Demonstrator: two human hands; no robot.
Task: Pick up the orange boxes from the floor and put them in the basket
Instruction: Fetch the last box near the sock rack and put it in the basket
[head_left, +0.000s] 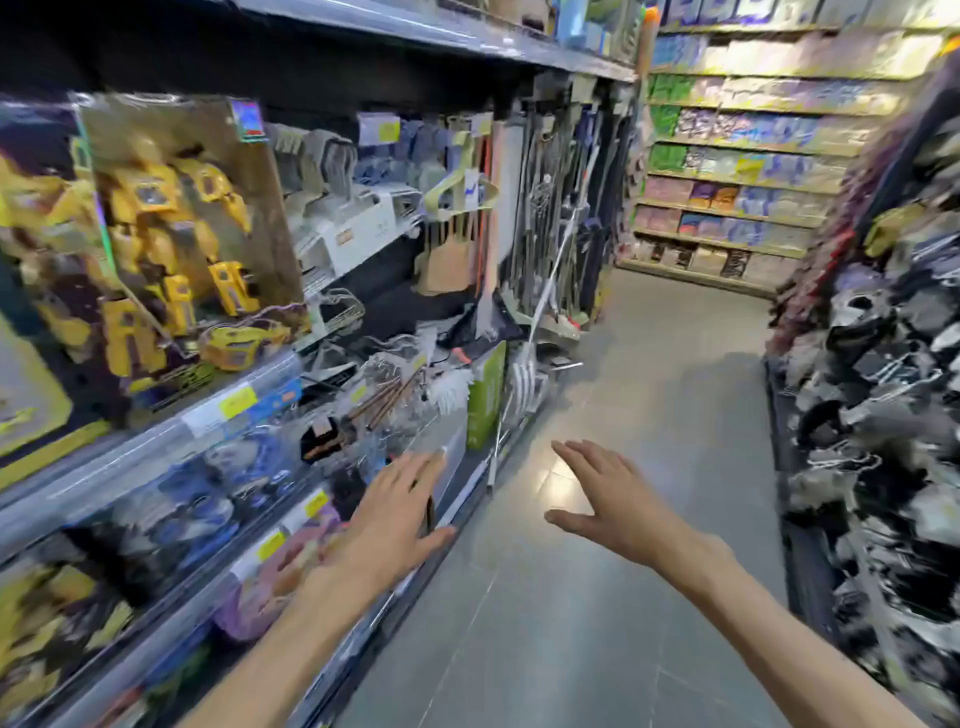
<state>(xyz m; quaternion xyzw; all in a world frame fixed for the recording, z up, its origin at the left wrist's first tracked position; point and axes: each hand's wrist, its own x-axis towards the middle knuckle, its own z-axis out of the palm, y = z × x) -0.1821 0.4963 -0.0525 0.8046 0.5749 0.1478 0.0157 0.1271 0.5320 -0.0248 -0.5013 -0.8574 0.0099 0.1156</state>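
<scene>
Both grips empty: left hand (395, 512) by shelf (156, 457), right hand (608, 493) over floor (597, 649)

Both bare forearms are reaching forward from the lower edge of view. Left hand (387, 512) is stretching out palm down, fingers (423, 467) extended and close together, thumb splayed to the right. Right hand (610, 499) is held flat, empty, fingers pointing up-left, thumb spread toward the left hand. Hands apart, not touching.
</scene>
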